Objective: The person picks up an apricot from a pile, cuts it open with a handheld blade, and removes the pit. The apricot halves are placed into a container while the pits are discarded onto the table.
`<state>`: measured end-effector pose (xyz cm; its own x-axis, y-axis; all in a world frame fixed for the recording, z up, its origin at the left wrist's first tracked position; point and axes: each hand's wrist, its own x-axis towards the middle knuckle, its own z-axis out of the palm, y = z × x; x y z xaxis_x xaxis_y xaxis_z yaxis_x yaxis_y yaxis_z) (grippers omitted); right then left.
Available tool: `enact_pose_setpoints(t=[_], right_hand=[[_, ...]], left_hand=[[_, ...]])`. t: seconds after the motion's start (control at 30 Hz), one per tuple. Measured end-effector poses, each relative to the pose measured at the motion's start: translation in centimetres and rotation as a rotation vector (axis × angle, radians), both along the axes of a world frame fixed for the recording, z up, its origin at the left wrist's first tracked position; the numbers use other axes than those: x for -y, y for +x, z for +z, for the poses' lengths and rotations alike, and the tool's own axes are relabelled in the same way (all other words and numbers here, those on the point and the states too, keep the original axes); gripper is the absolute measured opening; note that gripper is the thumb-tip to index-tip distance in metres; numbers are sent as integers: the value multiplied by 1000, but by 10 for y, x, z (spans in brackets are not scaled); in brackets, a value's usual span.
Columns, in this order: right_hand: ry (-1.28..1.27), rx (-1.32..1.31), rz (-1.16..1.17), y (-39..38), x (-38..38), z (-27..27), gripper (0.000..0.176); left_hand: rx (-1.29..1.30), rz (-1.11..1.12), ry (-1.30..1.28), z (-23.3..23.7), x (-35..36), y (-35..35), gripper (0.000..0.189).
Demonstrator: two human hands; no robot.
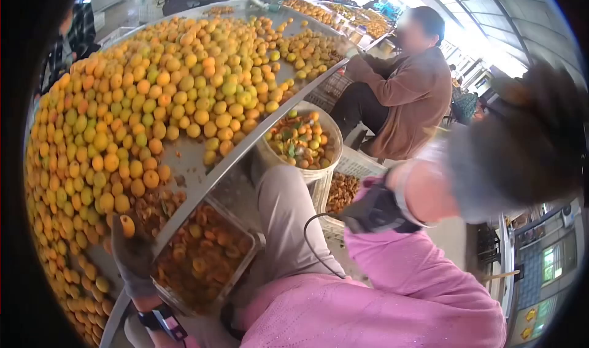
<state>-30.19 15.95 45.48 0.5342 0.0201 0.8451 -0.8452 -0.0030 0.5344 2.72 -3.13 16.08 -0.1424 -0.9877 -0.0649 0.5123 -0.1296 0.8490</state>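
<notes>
My left hand (134, 253), in a dark grey glove, is at the near edge of the metal table (181, 154). It is closed on a small orange apricot (127, 226), pinched by the thumb. A large heap of yellow-orange apricots (132, 115) covers the table beyond it, with brown fruit scraps (161, 205) close by. Below the edge stands a clear bin (245, 259) of halved, wet-looking fruit. Raised close to the camera on the right, my right hand (521, 142) wears a dark glove and is smeared by motion. Its fingers and anything in them cannot be made out.
A white bucket (336, 158) of apricots and leaves stands beside my knee. Past it is a crate of brown scraps (342, 191). A person in a brown jacket (417, 90) sits along the table's edge. Other people sit at the far side.
</notes>
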Motion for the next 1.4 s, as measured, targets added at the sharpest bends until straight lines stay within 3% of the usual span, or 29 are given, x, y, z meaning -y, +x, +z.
enact_pose_setpoints(t=[0.1,0.17,0.2,0.27,0.33,0.37,0.47,0.53,0.7,0.8,0.9,1.0,1.07,1.13,1.17,1.2,1.23,1.3,1.4], right_hand=[[183,445,80,-1,-16,-9,19],[252,707,133,32,-11,-32,20],[283,836,173,48,4,-43,22],[334,1080,295,76,20,-59,25],[410,1332,437,89,26,-70,29],[463,1456,509,88,29,-69,31],[1107,1402,359,79,65,-132,34],[1264,1317,284,88,77,-176,39],[1647,1304,293,115,78,-209,34],[1638,1223,304,122,79,-217,31],[1644,1183,294,124,85,-221,30],[1840,1272,319,127,88,-220,31],[1741,1213,289,137,86,-220,32],[1641,1193,435,145,101,-253,40],[1689,1320,658,152,96,-222,39],[1723,1347,551,157,102,-218,34],[1817,1558,435,169,98,-192,31],[1704,1420,754,171,108,-212,28],[1692,1234,663,174,113,-207,26]], left_hand=[[11,-190,-80,-5,19,6,22],[-178,-164,145,-7,24,2,19],[-188,-249,136,-11,25,9,19],[261,74,-447,-27,29,-2,22],[-35,-244,40,13,11,8,27],[-36,-243,3,18,9,6,27],[-57,-147,14,25,4,0,32],[-75,-132,7,30,2,-2,34],[-68,-259,-45,31,2,-3,33],[-69,-321,18,34,-1,-4,31],[-63,-232,30,30,0,-5,28],[-158,-250,29,25,0,-7,27],[-137,-347,7,14,3,-2,31],[-200,-328,131,21,-6,-2,37],[-240,-333,108,18,-7,2,40],[-287,-340,79,12,-2,2,44],[-445,-440,53,9,5,2,47],[-429,-411,-31,27,-3,1,50],[-453,-360,-62,33,-5,4,51]])
